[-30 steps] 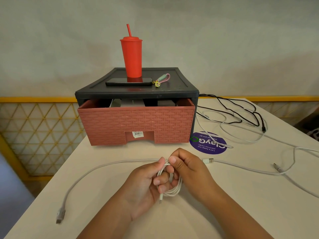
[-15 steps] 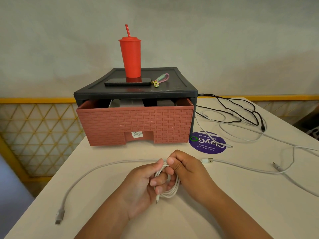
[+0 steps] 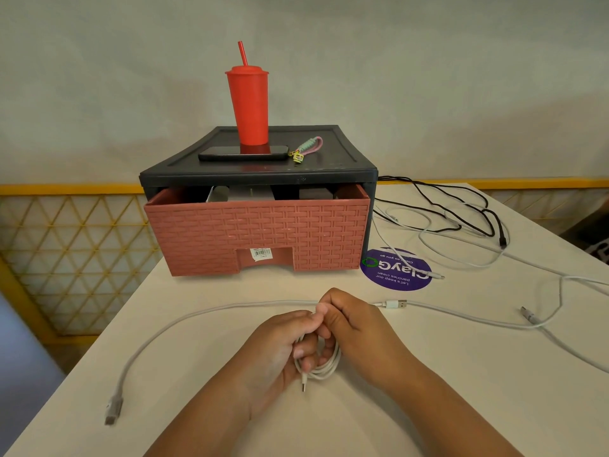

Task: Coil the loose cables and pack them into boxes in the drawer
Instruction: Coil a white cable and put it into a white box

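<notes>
On the table (image 3: pixel 428 407), near its 6 o'clock edge, both hands meet over a white cable (image 3: pixel 197 319). The left hand (image 3: pixel 273 354) has its fingers curled round the coil (image 3: pixel 326 371), several loops hanging at its 3 o'clock side, with a small plug dangling at the coil's 6 o'clock. The right hand (image 3: pixel 359 328) is curled too, thumb and fingertips pinching the cable at the coil's 12 o'clock, right against the left thumb. From that pinch the uncoiled length runs toward 9 o'clock across the table, then bends down to 7 o'clock and ends in a grey plug lying flat. At 12 o'clock from the hands stands a dark case (image 3: pixel 257 174) with a pink drawer (image 3: pixel 257 239) pulled partly out; boxes (image 3: pixel 250 194) show over its front edge. On the case stand a red cup (image 3: pixel 248 107) with a straw, a phone (image 3: pixel 244 154) touching its base, and a keychain (image 3: pixel 308 147) at the phone's 3 o'clock. A purple sticker (image 3: pixel 395 270) lies at 1 o'clock from the hands. A second cable (image 3: pixel 395 304) has its USB plug just at 3 o'clock of the right hand, apart from it. A third cable (image 3: pixel 434 275) ends on the sticker, and a black cable (image 3: pixel 502 240) lies tangled at 2 o'clock.
</notes>
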{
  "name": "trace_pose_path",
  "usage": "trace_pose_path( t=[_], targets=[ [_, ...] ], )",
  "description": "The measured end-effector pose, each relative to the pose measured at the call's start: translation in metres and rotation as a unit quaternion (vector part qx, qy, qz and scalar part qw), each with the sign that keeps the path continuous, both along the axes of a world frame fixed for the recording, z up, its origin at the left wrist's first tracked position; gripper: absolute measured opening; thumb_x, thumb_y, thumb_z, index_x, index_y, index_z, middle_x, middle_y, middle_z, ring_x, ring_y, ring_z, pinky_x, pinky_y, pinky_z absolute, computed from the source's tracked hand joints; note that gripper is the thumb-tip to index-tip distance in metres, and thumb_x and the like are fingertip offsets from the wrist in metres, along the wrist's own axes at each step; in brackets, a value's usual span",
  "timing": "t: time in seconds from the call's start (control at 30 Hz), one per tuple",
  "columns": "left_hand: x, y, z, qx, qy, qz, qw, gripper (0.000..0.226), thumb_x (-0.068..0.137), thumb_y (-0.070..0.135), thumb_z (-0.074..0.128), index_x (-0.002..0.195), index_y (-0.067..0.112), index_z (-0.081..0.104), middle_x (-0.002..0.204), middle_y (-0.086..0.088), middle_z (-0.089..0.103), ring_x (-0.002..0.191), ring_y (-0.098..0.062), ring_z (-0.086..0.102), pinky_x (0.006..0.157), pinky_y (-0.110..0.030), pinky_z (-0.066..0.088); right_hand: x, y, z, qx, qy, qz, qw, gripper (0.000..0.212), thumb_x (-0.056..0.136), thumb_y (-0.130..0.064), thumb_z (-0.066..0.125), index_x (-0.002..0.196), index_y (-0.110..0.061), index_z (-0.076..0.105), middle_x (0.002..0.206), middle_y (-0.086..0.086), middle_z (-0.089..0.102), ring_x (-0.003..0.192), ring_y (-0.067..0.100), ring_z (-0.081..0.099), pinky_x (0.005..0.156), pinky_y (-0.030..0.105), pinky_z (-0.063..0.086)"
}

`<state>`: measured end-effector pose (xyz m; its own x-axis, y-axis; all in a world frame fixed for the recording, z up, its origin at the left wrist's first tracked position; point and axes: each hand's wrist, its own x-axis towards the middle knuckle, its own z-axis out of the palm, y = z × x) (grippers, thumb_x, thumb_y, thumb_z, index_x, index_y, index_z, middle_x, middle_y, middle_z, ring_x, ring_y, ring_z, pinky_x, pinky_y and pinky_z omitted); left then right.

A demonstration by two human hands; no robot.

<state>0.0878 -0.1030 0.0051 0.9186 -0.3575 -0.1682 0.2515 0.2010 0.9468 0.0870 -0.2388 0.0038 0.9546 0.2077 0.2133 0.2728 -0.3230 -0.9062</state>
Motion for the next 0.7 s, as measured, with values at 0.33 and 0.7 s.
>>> trace_pose_path(
  t=[0.33, 0.7],
  targets=[
    [-0.002, -0.001, 0.002, 0.007, 0.0, 0.007, 1.0, 0.023, 0.068, 0.029, 0.058, 0.063, 0.006, 0.061, 0.041, -0.001, 0.031, 0.055, -0.022, 0.036, 0.076, -0.038, 0.04, 0.0, 0.0, 0.001, -0.004, 0.003, -0.005, 1.0, 0.028, 0.097, -0.021, 0.046, 0.07, -0.016, 0.049, 0.058, -0.012, 0.056, 0.054, 0.012, 0.057, 0.064, 0.044, 0.052],
    [-0.003, 0.007, 0.016, -0.09, 0.072, 0.029, 0.993, 0.029, 0.075, 0.031, 0.051, 0.068, 0.005, 0.064, 0.042, 0.007, 0.019, 0.03, -0.006, 0.021, 0.057, -0.026, 0.044, 0.005, -0.005, 0.003, -0.057, -0.051, -0.053, 0.996, 0.03, 0.093, -0.029, 0.05, 0.065, -0.021, 0.048, 0.057, -0.008, 0.044, 0.057, 0.004, 0.038, 0.056, 0.02, 0.032]
  ],
)
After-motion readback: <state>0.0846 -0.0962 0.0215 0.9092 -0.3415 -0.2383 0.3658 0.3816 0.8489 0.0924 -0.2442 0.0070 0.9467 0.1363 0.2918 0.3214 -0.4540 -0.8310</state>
